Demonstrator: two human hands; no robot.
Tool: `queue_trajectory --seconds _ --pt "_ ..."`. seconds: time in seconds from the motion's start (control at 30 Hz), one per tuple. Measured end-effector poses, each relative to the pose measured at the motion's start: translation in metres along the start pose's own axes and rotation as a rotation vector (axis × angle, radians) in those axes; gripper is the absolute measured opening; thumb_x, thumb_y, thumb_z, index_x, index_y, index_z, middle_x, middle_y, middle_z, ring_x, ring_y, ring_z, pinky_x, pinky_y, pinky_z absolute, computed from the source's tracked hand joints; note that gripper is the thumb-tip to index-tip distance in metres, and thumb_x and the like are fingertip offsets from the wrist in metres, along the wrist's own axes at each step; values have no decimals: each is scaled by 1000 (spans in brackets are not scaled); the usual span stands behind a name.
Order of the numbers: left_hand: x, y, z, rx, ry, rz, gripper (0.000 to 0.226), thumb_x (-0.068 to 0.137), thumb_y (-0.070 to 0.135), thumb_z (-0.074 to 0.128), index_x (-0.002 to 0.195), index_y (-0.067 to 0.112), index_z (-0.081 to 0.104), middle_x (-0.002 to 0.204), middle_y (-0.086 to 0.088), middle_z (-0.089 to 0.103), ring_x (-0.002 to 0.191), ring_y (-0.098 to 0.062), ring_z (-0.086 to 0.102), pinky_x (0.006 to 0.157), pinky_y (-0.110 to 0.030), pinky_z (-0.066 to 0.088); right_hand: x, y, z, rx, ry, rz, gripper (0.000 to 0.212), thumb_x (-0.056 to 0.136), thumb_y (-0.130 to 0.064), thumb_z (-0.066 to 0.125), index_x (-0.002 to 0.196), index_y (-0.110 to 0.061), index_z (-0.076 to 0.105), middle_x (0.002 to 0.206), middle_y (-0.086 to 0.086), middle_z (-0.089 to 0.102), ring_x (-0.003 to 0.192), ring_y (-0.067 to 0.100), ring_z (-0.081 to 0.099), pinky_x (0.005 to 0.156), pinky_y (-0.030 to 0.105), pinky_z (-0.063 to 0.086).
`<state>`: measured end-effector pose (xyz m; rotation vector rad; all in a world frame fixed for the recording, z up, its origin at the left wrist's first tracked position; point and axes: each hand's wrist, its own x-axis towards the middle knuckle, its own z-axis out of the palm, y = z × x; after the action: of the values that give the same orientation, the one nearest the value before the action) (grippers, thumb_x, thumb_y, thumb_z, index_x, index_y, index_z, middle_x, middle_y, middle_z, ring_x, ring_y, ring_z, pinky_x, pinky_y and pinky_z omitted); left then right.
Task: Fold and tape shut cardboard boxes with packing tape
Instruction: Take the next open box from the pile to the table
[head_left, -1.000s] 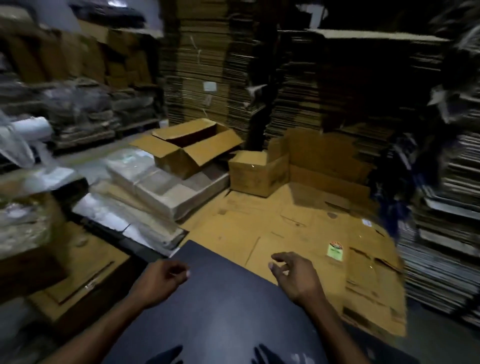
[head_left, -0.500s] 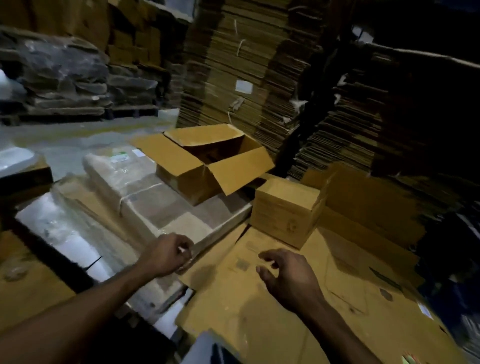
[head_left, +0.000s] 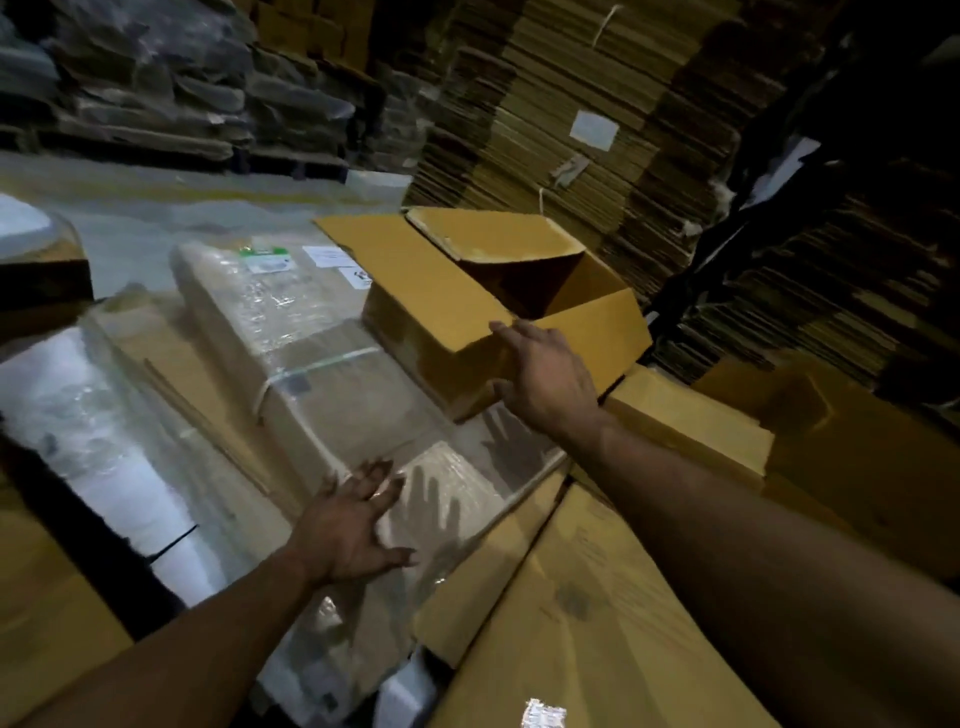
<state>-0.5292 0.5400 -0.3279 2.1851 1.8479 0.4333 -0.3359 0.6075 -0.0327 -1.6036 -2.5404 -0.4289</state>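
Head view: right hand (head_left: 545, 376) had reached the open cardboard box (head_left: 488, 306) at 1 o'clock, fingers spread; left hand (head_left: 348, 525) lay flat, open, on wrapped bundle (head_left: 311, 374).

I've leaned in since a second ago: my right hand (head_left: 545, 379) has reached the near corner of the open box (head_left: 457, 312), fingers spread against it, while my left hand (head_left: 353, 525) has dropped flat onto the plastic-wrapped bundle (head_left: 322, 395).

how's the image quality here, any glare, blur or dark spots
Head view: dim overall, the right side near black; glare on the plastic-wrapped bundles; hand shadows fall on the wrap beside the left hand; the right hand at the open box is slightly motion-blurred; wide-angle bending at the edges.
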Motion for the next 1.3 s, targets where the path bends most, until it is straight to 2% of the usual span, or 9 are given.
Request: queue_trajectory --seconds 0.13,0.3,0.47,0.6,0.7,0.83,0.97,1.07,1.3 --pt "-1 -4 5 -3 31 20 135 67 115 30 175 38 11 183 5 -10 170 -18 -1 134 -61 10 37 -26 27 -111 46 15 81 98 -44 70 165 -35 27 168 4 37 145 35 38 104 54 46" --pt "-2 -8 -3 -16 -20 12 133 70 110 37 176 36 5 182 4 -13 170 -18 -5 134 -60 7 56 -24 22 -114 154 -4 45 100 -25 55 144 -33 51 130 -4 68 114 31 57 91 48 44" --pt "-6 -2 -37 -342 -95 -36 135 66 114 36 174 35 22 184 -7 12 168 -22 17 133 -51 23 32 13 -12 -66 169 139 52 93 -20 64 141 -40 59 89 -1 70 81 25 68 69 40 57" --pt "-59 53 -122 -609 547 -116 95 87 71 68 168 28 42 172 -1 44 155 -24 45 122 -40 43 -45 50 -14 8 112 185 60 95 -28 72 148 -49 55 91 -7 68 74 14 63 58 38 59" --pt "-105 80 -182 -511 909 -25 92 89 48 80 168 23 40 172 -5 40 158 -30 39 123 -48 41 -116 67 -34 222 48 200 56 97 -20 70 144 -51 61 119 -12 73 101 14 70 77 37 64" --pt "-137 88 -222 -410 709 54 107 80 54 90 169 38 34 179 5 23 165 -26 23 126 -65 33 -215 87 -74 414 -3 221 54 97 -16 72 130 -59 67 130 -25 69 116 4 68 84 30 64" --pt "-186 123 -227 -400 659 413 39 94 39 74 131 30 77 163 6 55 156 -25 46 115 -62 45 -324 98 -121 600 37 240 53 95 0 72 122 -45 77 122 -32 72 116 -8 67 89 27 62" --pt "-256 183 -225 -379 634 592 34 93 21 68 124 28 78 135 10 75 129 -16 69 109 -61 51 -421 107 -152 724 39 355 49 93 4 73 116 -38 82 118 -22 77 116 1 71 93 39 63" --pt "-444 357 -191 -553 411 665 38 94 23 63 129 29 75 117 8 81 101 0 74 78 -26 63 -635 106 -202 967 303 777 45 89 7 79 122 -24 75 127 -5 73 120 12 69 99 48 60"
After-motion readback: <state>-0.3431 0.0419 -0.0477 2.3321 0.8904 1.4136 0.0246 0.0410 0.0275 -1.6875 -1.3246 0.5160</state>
